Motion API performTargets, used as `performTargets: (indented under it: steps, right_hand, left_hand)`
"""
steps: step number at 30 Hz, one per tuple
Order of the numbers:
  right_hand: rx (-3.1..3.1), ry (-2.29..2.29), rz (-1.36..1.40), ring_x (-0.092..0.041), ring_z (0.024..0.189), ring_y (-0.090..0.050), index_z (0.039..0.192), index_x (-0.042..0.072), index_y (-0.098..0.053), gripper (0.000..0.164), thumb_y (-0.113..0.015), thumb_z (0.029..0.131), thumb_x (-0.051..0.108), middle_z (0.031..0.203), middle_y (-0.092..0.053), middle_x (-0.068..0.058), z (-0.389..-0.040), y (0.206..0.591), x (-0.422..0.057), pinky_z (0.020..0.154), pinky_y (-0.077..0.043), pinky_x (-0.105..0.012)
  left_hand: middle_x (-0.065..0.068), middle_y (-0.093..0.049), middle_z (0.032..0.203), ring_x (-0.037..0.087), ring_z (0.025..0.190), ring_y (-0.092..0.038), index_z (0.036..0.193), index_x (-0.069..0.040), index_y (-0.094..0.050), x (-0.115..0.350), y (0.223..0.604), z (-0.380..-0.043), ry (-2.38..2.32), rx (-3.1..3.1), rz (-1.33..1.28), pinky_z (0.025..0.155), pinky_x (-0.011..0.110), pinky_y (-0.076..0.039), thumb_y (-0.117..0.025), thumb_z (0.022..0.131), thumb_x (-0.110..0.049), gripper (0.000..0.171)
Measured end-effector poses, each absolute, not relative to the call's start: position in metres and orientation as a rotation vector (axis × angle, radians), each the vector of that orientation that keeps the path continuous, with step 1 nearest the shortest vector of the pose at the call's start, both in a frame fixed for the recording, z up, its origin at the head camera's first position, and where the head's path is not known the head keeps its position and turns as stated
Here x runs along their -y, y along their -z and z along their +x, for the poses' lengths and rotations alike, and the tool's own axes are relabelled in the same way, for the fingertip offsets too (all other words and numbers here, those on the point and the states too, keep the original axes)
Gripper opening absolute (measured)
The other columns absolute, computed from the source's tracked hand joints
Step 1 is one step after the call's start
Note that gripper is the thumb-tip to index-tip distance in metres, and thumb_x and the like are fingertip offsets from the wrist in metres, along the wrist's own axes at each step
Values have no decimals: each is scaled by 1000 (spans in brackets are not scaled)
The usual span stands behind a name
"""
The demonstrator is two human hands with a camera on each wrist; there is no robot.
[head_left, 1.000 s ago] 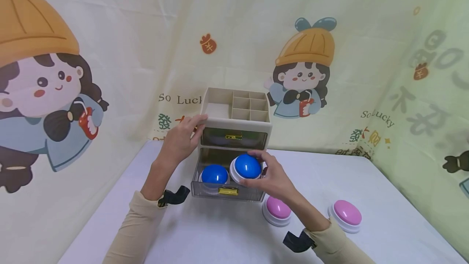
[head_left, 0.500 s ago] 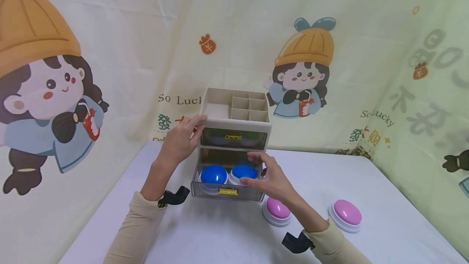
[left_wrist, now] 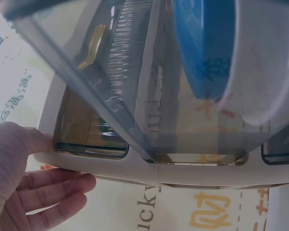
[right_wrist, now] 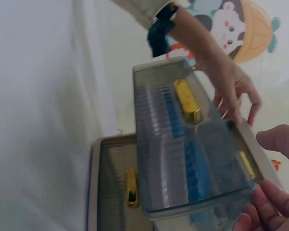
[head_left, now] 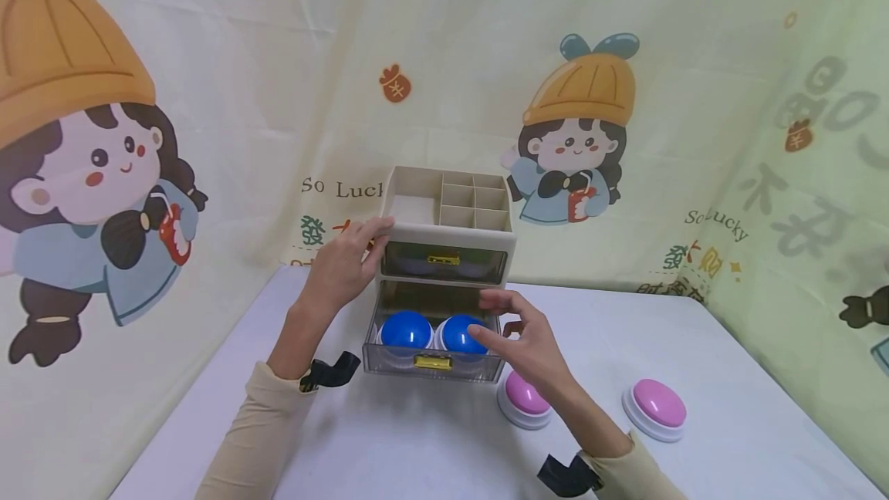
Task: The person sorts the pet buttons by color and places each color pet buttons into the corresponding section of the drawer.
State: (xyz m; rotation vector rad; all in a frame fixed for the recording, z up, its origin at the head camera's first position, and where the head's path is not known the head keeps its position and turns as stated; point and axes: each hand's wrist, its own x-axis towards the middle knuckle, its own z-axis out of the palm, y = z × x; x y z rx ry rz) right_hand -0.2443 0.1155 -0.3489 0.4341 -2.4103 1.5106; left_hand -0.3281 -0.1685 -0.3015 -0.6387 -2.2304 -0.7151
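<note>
A beige desktop drawer organizer (head_left: 450, 236) has its clear lower drawer (head_left: 389, 364) pulled out. Two blue push buttons, left (head_left: 406, 329) and right (head_left: 461, 334), sit side by side in that drawer on white bases. My left hand (head_left: 340, 265) holds the organizer's upper left corner; the left wrist view shows the thumb at the front edge and the fingers along the side. My right hand (head_left: 524, 338) hovers at the drawer's right side with thumb and fingers spread, holding nothing. Its thumb overlaps the right blue button in the head view; contact cannot be told.
Two pink push buttons, one (head_left: 526, 393) below my right hand and another (head_left: 655, 409) farther right, stand on the white table (head_left: 417, 446). The organizer's upper drawer (head_left: 444, 261) is closed. A printed cloth (head_left: 444, 130) hangs behind.
The right blue button was tilted in my right hand, then went down flat into the drawer. My right hand let go and shifted slightly right. The left hand stays put.
</note>
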Motion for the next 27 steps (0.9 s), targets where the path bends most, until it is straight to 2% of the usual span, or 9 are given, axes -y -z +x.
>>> performTargets:
  steps: [5,8,13,18,23,27]
  right_hand:
    - [2373,-1546,408,-30,119,-57,132,13,-63,53,-84,84,22,124,-67,-5,-232,344,-116,87,-51,-32]
    - [2373,-1534,419,-31,118,-57,130,14,-64,52,-85,83,22,123,-67,0,-224,343,-115,86,-53,-32]
    - [2376,-1522,472,-27,115,-57,128,15,-65,48,-84,85,21,121,-68,-3,-213,343,-114,85,-54,-29]
    - [2350,-1519,547,-28,106,-60,127,9,-66,44,-82,87,17,113,-70,-10,-207,347,-113,79,-54,-25]
    - [2342,-1452,614,-18,89,-61,120,10,-68,34,-80,90,16,98,-70,0,-203,353,-112,73,-54,-24]
    - [2321,-1412,670,-14,84,-60,118,12,-69,29,-79,91,15,94,-68,6,-200,357,-111,70,-53,-24]
  left_hand:
    - [18,-71,114,28,70,-65,136,-12,-64,169,302,-329,720,2232,-641,59,37,-56,-66,100,-14,36]
    - [18,-71,115,28,72,-67,136,-12,-64,169,302,-329,721,2228,-642,60,37,-57,-66,100,-14,36]
    - [18,-71,114,27,69,-65,136,-12,-65,169,302,-330,726,2220,-645,57,35,-54,-66,100,-14,36]
    - [17,-72,112,25,64,-61,136,-12,-65,169,303,-330,722,2216,-645,54,31,-50,-67,100,-14,36]
    - [17,-72,110,25,64,-62,135,-12,-65,169,304,-331,719,2217,-641,55,32,-52,-67,100,-14,36]
    - [17,-72,111,25,67,-64,136,-13,-65,169,304,-331,715,2214,-642,57,34,-54,-67,100,-14,36]
